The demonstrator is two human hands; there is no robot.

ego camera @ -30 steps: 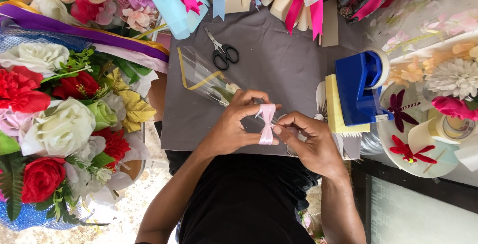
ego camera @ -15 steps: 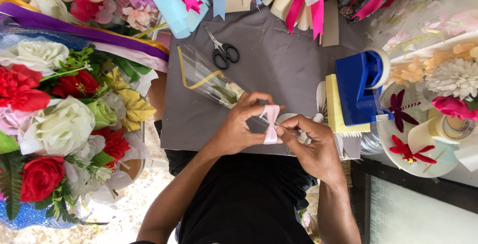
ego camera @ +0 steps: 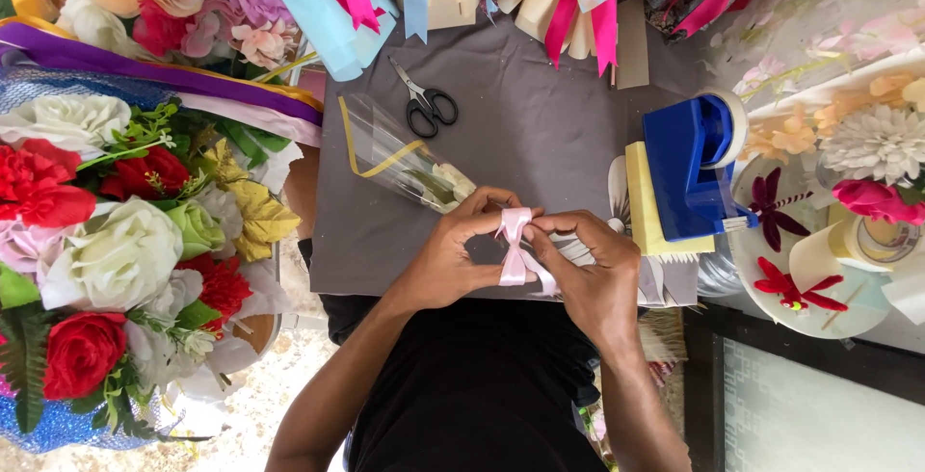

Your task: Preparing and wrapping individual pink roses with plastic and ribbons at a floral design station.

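- Pink satin bow (ego camera: 515, 252) is sitting between both hands, just above the near edge of the desk (ego camera: 540, 116), in front of the person's black shirt.
- Left hand (ego camera: 445, 265) is pinching the bow's left side, thumb and forefinger pressed together on the ribbon near the knot.
- Right hand (ego camera: 590, 275) is pinching the right side and lower tail, its fingers (ego camera: 545, 241) curling tight over the knot.
- Likely trouble: the ribbon looks slick, so a loosening pinch could let the loops slide and the bow fall slack; an uneven pull could leave one loop larger than the other.
- Clear cone-shaped sleeve (ego camera: 395, 156) with a yellow edge is lying just beyond the left hand, nearly touching its knuckles; a careless elbow or wrist could nudge it and crumple the thin film.
- Black-handled scissors (ego camera: 422, 101) are lying farther out on the grey cloth, well apart from the hands.
- Blue tape dispenser (ego camera: 692, 166), blocky hard plastic, is standing to the right beside a pale yellow pad (ego camera: 644, 204).
- Artificial flowers (ego camera: 106, 241) in red, white and yellow, soft and ruffled, are crowding the left side.
- Round tray (ego camera: 819, 308) on the right is holding red ribbon bows and a tape roll (ego camera: 872, 241).
- Wrapped bouquets with magenta ribbons (ego camera: 578, 10) are lining the far edge.
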